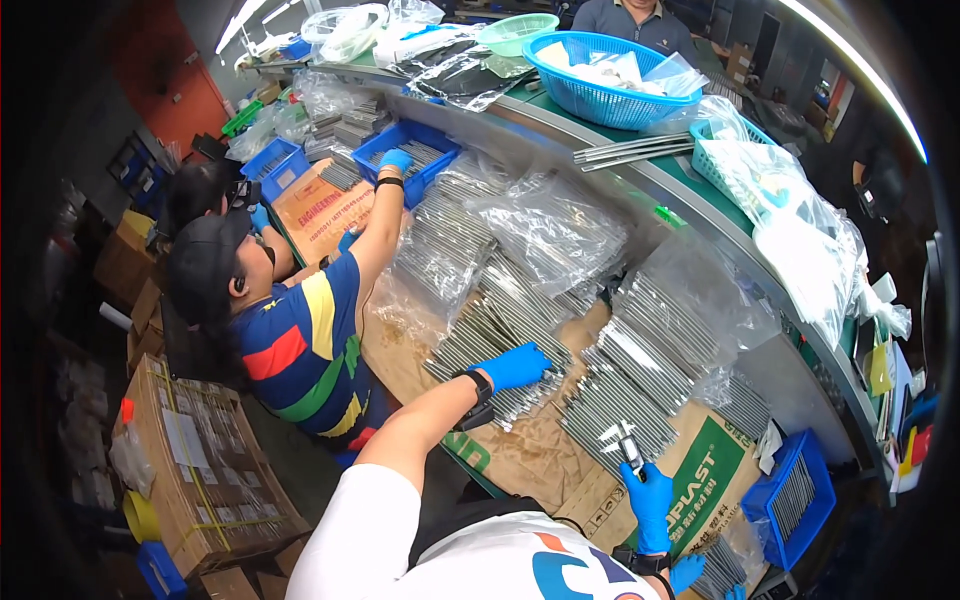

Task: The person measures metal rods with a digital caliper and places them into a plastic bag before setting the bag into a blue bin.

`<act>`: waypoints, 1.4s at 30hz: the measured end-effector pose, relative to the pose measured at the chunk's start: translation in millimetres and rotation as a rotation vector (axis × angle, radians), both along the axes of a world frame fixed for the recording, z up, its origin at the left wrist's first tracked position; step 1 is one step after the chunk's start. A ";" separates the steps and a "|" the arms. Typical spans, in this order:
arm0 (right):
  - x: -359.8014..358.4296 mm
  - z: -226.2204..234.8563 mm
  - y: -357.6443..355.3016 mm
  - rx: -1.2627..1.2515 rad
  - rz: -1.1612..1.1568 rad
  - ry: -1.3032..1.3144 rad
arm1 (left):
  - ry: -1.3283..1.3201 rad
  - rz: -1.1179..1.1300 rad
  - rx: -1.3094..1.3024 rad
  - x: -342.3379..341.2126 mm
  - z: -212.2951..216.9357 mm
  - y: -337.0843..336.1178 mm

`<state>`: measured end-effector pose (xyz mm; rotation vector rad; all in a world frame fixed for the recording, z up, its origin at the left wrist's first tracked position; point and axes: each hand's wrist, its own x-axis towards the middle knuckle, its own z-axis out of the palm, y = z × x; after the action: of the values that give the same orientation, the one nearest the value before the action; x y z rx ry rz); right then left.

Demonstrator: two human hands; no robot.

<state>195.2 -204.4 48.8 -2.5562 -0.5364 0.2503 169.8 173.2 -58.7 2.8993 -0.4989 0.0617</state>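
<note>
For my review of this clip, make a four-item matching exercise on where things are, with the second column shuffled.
1. Caliper
2. Left hand
3. Round blue basket
4. Black cap

A. On the raised green surface
B. At the metal rods
C. On the head of the co-worker in the striped shirt
D. In the right hand

Pairs: 1-D, 2-B, 3-A, 4-C

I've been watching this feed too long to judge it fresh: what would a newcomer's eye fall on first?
Probably the rows of shiny metal rods across the middle of the picture. Next, the wearer's blue-gloved left hand on the rods and blue-gloved right hand holding a caliper, lower right of centre. The large blue basket at the top, right of centre, also stands out.
</note>
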 end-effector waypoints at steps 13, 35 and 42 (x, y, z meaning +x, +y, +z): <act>-14.4 -14.5 -18.2 0.048 -0.020 0.033 | -0.131 0.579 -0.751 -51.8 -30.0 -41.6; -82.6 1.4 -120.9 0.039 -0.352 0.015 | 0.066 0.148 0.007 -21.5 -38.5 -244.8; -102.2 5.8 -136.0 0.038 -0.371 0.061 | 0.108 0.102 0.071 -31.9 -36.8 -246.6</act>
<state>92.9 -340.5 54.6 -2.5420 -0.0378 0.1818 137.9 -73.4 -95.6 2.9756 -0.3415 -0.0990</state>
